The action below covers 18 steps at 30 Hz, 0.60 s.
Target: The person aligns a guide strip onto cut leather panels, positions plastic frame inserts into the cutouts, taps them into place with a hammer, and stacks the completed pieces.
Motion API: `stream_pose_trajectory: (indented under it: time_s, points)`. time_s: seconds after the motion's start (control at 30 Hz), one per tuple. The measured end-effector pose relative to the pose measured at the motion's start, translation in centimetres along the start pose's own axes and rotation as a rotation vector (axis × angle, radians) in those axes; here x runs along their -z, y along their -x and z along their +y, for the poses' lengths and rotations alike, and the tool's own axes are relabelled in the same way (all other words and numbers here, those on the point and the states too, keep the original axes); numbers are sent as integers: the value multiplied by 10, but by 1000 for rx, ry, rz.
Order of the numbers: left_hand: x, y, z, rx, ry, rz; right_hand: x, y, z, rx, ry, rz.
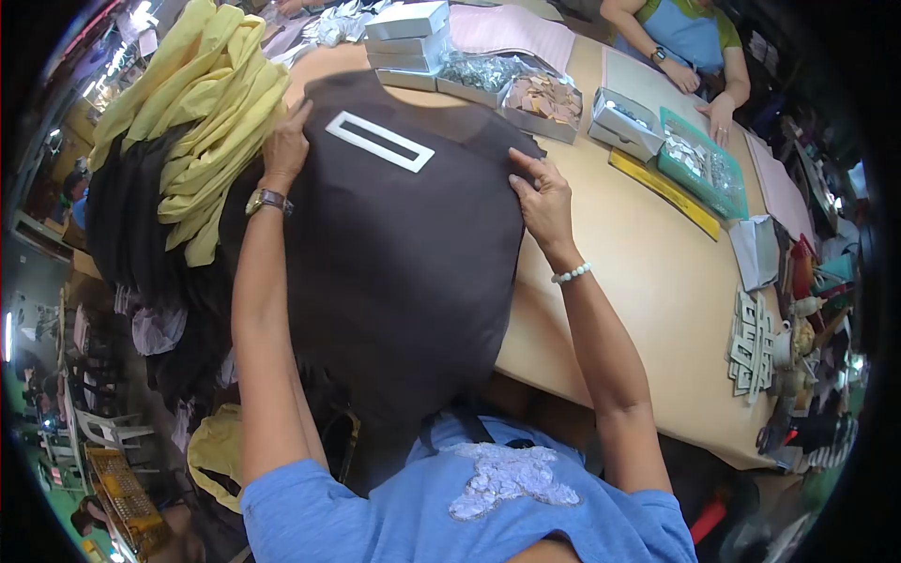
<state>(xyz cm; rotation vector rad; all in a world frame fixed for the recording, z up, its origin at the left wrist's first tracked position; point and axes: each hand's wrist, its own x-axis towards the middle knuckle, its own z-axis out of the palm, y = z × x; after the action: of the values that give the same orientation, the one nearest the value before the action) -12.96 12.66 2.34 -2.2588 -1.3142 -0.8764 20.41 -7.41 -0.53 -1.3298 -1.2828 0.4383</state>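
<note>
A large dark brown cloth piece (pixel 404 244) lies over the table's edge and hangs down toward my body. On its upper part rests a white rectangular frame (pixel 380 142) with a long slot. My left hand (pixel 285 145), with a watch on the wrist, holds the cloth's upper left edge beside the yellow fabric. At the right edge of the cloth, my right hand (pixel 542 199) pinches the border between thumb and fingers; a beaded bracelet is on that wrist.
Yellow cloths (pixel 202 113) are heaped at the left over dark ones. White boxes (pixel 406 38), a box of brown pieces (pixel 542 103), a green basket (pixel 699 164) and a yellow ruler (pixel 664 194) stand farther back. A co-worker's hands (pixel 721 117) rest at the upper right.
</note>
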Motion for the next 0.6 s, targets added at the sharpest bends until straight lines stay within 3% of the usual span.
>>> stream_pose_trajectory:
  time_s: [0.07, 0.13, 0.23, 0.33, 0.43, 0.57, 0.6]
  points:
    - [-16, 1, -3, 37, 51, -76, 0, -8, 2, -147, 46, -46]
    - [-25, -2, -7, -3, 6, -65, -4, -14, 8, -43, 156, -25]
    - [-17, -9, -4, 107, 67, -83, -4, -19, 7, 4, 236, -27]
    - [-8, -10, 0, -39, -238, -7, -6, -20, 3, 10, 285, -13]
    - [-2, 0, 29, 130, -269, -130, -9, -20, 11, -56, 259, -53]
    - [-6, 18, 48, 298, 163, -438, -7, -17, 16, -143, 229, -109]
    - [-7, 23, 51, 313, 151, -525, -7, -16, 15, -111, 248, -105]
